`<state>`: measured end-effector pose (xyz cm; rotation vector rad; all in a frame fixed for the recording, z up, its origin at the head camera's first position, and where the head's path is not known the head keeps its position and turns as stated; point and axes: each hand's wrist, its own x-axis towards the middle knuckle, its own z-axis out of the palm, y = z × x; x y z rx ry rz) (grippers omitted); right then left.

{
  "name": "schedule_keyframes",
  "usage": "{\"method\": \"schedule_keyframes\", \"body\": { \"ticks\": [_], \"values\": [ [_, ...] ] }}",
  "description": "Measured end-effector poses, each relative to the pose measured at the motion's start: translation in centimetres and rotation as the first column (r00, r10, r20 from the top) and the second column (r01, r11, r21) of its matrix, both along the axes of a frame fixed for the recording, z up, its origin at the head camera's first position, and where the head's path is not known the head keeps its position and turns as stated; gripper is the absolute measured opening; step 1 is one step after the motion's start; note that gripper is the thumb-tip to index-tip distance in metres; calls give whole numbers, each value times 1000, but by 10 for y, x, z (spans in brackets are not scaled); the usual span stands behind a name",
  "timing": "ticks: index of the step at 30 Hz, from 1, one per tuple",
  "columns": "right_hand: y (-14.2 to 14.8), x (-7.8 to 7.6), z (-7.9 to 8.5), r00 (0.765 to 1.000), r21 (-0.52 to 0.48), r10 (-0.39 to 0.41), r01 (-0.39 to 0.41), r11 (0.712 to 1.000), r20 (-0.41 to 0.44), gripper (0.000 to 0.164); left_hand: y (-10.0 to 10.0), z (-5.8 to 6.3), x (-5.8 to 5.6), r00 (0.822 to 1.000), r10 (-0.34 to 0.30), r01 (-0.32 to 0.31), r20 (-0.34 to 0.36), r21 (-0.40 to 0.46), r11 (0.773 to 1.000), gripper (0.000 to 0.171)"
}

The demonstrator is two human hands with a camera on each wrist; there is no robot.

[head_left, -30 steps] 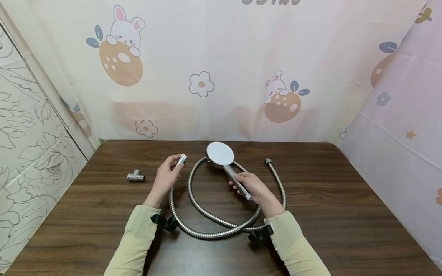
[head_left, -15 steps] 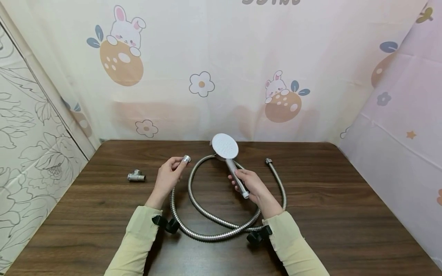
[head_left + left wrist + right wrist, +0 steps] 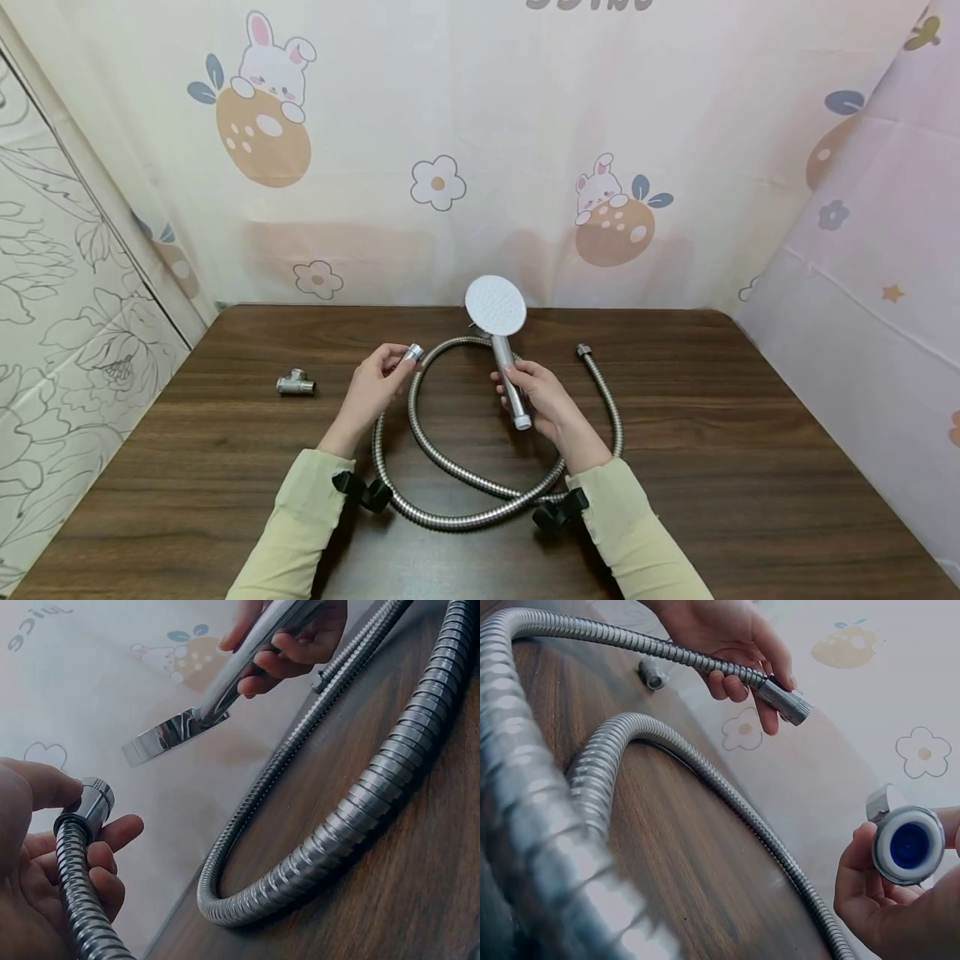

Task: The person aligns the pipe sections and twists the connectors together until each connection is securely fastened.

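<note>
My left hand [image 3: 369, 392] pinches the chrome end nut [image 3: 94, 802] of a ribbed metal shower hose [image 3: 450, 523] between thumb and fingers, lifted off the table. In my right hand [image 3: 546, 402] is a shower head [image 3: 496, 305], gripped round its chrome handle [image 3: 508, 377]. Its white spray face is up and away, and the handle's lower end tilts toward me. The right wrist view looks into that end: a white ring [image 3: 885, 851] surrounds a blue inside. Nut and handle end are apart. The hose lies in loops between and under my hands.
A small chrome tee valve [image 3: 296, 382] lies on the wooden table [image 3: 720, 433], left of my left hand. The hose's other end nut [image 3: 583, 350] rests at the back right. A patterned curtain [image 3: 495, 225] hangs behind the table's far edge.
The shower head has swung upright, its face moving up and right while the handle end shifted left. My left hand has moved slightly right with the hose nut.
</note>
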<state>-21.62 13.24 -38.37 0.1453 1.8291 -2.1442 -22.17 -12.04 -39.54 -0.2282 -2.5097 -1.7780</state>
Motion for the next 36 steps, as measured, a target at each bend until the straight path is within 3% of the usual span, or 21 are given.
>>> {"method": "schedule_keyframes", "body": {
  "ticks": [5, 17, 27, 36],
  "values": [
    [-2, 0, 0, 999, -17, 24, -25, 1000, -32, 42, 1, -2, 0, 1000, -13, 13, 18, 3, 1000, 28],
    [-9, -4, -1, 984, 50, 87, -80, 996, -156, 43, 7, -5, -2, 997, -47, 49, 61, -20, 999, 28],
    [-15, -7, 1, 980, 86, 107, -93, 992, -166, 43, 10, -2, 0, 997, -42, 43, 68, -15, 999, 24],
    [-17, -9, 6, 982, 86, 72, -57, 995, -177, 41, 13, 3, 3, 996, -73, 72, 46, 27, 997, 23]
  ]
}}
